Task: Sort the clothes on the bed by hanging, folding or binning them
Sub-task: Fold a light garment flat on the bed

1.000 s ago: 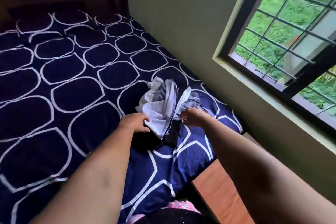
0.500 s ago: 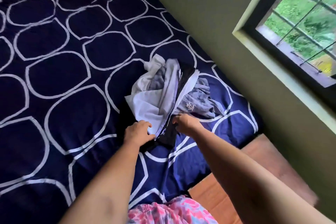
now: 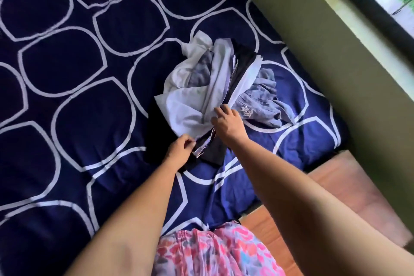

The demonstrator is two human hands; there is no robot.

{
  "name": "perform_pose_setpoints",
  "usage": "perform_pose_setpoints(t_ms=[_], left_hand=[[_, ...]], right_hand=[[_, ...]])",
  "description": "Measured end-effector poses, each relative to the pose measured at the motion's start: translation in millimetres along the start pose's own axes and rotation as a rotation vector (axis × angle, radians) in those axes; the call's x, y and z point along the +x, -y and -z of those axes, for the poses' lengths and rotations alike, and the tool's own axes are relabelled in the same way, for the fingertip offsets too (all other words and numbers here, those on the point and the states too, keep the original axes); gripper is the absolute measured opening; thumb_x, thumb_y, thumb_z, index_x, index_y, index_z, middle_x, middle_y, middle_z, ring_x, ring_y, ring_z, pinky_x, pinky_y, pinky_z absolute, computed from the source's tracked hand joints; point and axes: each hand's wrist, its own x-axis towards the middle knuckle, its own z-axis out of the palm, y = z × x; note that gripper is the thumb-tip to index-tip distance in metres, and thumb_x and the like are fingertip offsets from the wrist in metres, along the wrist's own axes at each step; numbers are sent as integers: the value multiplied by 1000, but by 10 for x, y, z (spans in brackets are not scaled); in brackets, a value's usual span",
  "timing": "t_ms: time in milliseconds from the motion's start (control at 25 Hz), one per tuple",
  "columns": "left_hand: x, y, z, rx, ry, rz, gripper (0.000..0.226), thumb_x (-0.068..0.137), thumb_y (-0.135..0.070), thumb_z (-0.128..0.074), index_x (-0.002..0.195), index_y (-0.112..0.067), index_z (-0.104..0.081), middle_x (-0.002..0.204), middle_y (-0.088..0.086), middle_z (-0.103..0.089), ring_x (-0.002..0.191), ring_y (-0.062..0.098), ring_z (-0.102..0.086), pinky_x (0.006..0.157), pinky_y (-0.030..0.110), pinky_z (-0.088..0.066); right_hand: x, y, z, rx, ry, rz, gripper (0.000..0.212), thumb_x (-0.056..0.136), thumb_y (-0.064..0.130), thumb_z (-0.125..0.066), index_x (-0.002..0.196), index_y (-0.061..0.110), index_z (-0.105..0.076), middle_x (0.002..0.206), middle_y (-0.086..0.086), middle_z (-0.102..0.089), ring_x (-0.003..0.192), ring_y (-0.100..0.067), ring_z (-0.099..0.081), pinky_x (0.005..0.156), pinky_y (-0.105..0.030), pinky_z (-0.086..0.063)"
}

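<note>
Two bare arms reached over the bed (image 3: 89, 96), the left hand (image 3: 179, 150) pinching a frayed pale hem of the single clothes heap (image 3: 197, 96) near the bed's wall-side edge, the right hand (image 3: 229, 123) gripping its white layer beside one blue-grey garment (image 3: 262, 98).

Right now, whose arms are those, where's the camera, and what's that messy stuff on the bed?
No machine here, just a person. The camera sits on their head and looks down, so you see their own arms. The bed has a dark blue sheet with white rings. On it lies a pile of clothes: a white cloth on top, a black cloth under it, a blue piece nearer the wall. The left hand pinches a frayed edge at the pile's near end; the right hand grips the white cloth's edge. The pink patterned cloth at the bottom is what they wear.
</note>
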Motion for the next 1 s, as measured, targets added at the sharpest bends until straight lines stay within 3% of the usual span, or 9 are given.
perform_pose_setpoints(t_ms=[80,160,240,360,520,640,760,880,1000], left_hand=[[20,-50,163,-190,-99,92,17,96,-15,-53,108,-3,-60,105,20,-65,97,34,-61,84,36,-46],[-1,-195,412,-410,-189,127,16,99,-15,-47,108,-8,-59,100,22,-61,91,37,-57,81,37,-45],[-10,-442,694,-575,-223,115,13,101,-18,-43,99,-19,-57,98,11,-57,91,26,-52,84,38,-44],[-125,-926,1227,-685,-271,-4,14,101,-20,-40,99,-21,-54,103,7,-56,94,21,-51,83,36,-40],[-520,-1587,2009,-693,-375,-251,19,102,-19,-40,110,-9,-54,98,4,-54,94,24,-51,84,26,-40],[-970,-1984,2467,-683,-382,-394,14,101,-25,-45,95,-15,-51,81,-5,-53,75,7,-53,65,16,-45],[-1382,-2281,2853,-569,-369,-558,19,87,-17,-68,84,-17,-50,74,-5,-53,58,-3,-52,58,14,-43],[-1719,-2382,3183,-383,-383,-638,32,74,-13,-81,88,-18,-53,80,-5,-56,71,8,-53,67,18,-45],[-1997,-2314,3421,-163,-440,-691,32,76,-11,-78,99,-16,-56,92,3,-61,81,17,-55,73,27,-42]], right_hand=[[99,-16,155,12,-55,-5,10,67,23,-76,73,21,-69,84,3,-64,99,-25,-59,75,-31,-45],[201,-2,422,53,-91,2,11,79,21,-67,89,20,-70,94,0,-68,112,-26,-54,89,-34,-40],[272,46,727,35,-102,-9,23,91,19,-49,109,17,-63,111,-4,-65,124,-27,-44,99,-36,-30],[276,157,1325,21,-196,-27,25,93,17,-41,112,17,-57,110,-7,-66,117,-26,-51,96,-35,-29],[161,317,2289,139,-309,-74,19,93,12,-43,108,17,-54,98,-11,-69,96,-33,-60,75,-31,-30],[-9,495,2899,248,-416,-114,16,92,11,-42,104,16,-51,96,-14,-66,87,-35,-61,66,-31,-31],[-253,705,3470,414,-480,-145,19,93,14,-39,108,18,-50,103,-17,-63,89,-36,-60,67,-33,-37],[-525,896,3870,473,-563,-156,25,93,15,-38,113,19,-53,109,-20,-63,95,-37,-60,72,-35,-41],[-831,1119,4081,455,-628,-146,28,94,13,-37,117,18,-53,111,-19,-63,95,-37,-61,75,-36,-45]])
